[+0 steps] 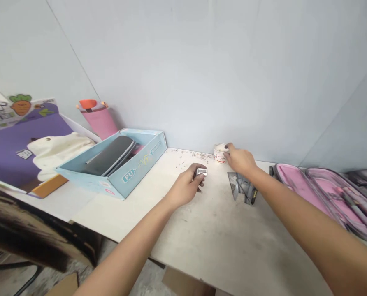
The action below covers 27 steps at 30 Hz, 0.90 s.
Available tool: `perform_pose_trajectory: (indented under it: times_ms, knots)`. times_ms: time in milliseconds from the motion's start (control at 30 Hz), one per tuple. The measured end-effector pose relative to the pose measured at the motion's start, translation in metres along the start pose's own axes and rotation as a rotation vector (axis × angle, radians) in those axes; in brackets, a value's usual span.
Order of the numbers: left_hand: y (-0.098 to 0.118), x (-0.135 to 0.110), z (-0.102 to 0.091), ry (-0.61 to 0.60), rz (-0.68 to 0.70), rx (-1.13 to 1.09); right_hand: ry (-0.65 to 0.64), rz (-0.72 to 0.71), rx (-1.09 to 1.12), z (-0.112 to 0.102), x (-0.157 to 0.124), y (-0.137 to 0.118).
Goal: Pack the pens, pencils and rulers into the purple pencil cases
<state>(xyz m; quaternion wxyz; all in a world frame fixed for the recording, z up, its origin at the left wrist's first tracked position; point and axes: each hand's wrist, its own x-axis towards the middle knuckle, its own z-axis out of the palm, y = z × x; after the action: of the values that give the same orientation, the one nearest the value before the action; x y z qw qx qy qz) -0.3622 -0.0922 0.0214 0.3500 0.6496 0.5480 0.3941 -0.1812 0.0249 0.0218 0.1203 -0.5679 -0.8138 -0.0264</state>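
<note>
My left hand (186, 185) is closed on a small silver pencil sharpener (202, 172), held between thumb and fingers above the table. My right hand (240, 159) pinches the rim of a small white paper cup (219, 154) with red print, which is near the wall. What the cup holds is hard to make out. Dark shavings (198, 155) are scattered on the tabletop just left of the cup. Below my right wrist lie grey set squares (235, 185) and a black-handled cutter (254, 196).
At left, a light blue box (121, 187) holds a dark pencil case (114, 154). Behind it are a pink pouch (101, 122) and a purple display box (13, 144) with a white cloth pouch (61, 152). An open pink pencil case (303, 187) with pens lies right.
</note>
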Motion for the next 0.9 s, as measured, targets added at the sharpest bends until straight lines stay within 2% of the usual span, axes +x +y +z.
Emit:
perform_pose_trajectory:
  times_ms: [67,133,233,333,433,567,700,800,900]
  knots:
    - [0.004,0.002,0.01,-0.03,0.007,-0.016,0.027,-0.09,0.163,-0.009,-0.018,0.004]
    - [0.009,0.009,0.025,-0.06,0.019,-0.047,-0.013,-0.236,0.349,-0.018,-0.04,0.01]
    - [0.02,0.024,0.059,-0.131,0.041,-0.112,-0.045,-0.344,0.462,-0.028,-0.073,0.03]
    - [0.035,0.042,0.102,-0.239,0.071,-0.166,0.023,-0.286,0.403,-0.033,-0.096,0.067]
    - [0.053,0.064,0.151,-0.329,0.139,-0.145,0.085,-0.214,0.344,-0.038,-0.113,0.118]
    - [0.077,0.098,0.217,-0.388,0.333,0.115,0.11,-0.131,0.191,-0.047,-0.132,0.193]
    - [0.091,0.138,0.281,-0.34,0.559,0.36,0.127,-0.066,-0.06,-0.047,-0.134,0.255]
    - [0.092,0.166,0.317,-0.296,0.574,0.496,0.129,-0.025,-0.183,-0.039,-0.123,0.288]
    - [0.09,0.189,0.333,-0.29,0.525,0.61,0.103,0.012,-0.221,-0.027,-0.108,0.307]
